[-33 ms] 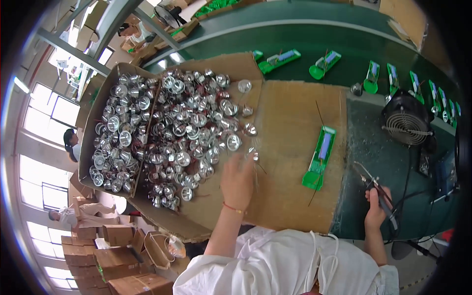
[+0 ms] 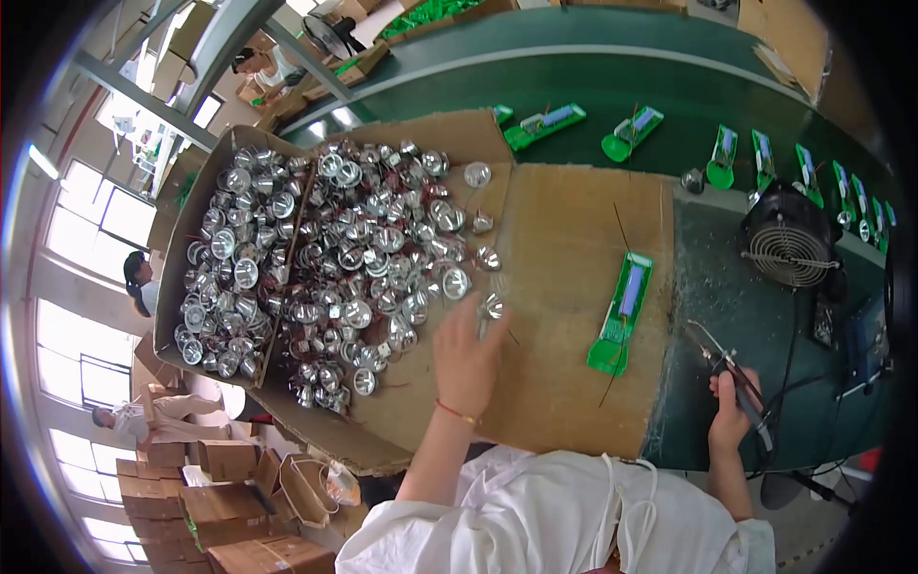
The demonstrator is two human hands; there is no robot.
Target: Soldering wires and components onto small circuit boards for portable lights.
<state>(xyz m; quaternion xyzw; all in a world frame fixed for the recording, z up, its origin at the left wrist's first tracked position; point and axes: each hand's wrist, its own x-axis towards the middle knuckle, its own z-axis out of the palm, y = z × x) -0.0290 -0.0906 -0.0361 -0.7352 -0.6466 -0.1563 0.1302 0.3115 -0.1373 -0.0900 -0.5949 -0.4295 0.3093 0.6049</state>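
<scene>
My left hand (image 2: 466,362) reaches over the cardboard with its thumb and index finger apart beside a small silver lamp reflector (image 2: 492,305). The fingertips are slightly blurred, and no firm grip on the reflector shows. Many similar silver reflectors (image 2: 378,239) with thin wires lie heaped to the left of that hand. My right hand (image 2: 732,402) is closed around the handle of a soldering iron (image 2: 752,406), whose thin bent tip points up and left. Between the hands lies a narrow green plastic housing (image 2: 608,356) with a blue-violet battery (image 2: 631,290) and wires sticking out at both ends.
A cardboard box (image 2: 170,277) full of reflectors stands at the left. More green housings (image 2: 722,172) line the green bench (image 2: 574,72) at the back. A black fan with a round grille (image 2: 791,255) stands at the right. Other people (image 2: 273,72) are farther off.
My left hand has shifted slightly, its thumb and index finger now nearer the loose reflector and less smeared. The whole view has dipped a little. My right hand still holds the soldering iron.
</scene>
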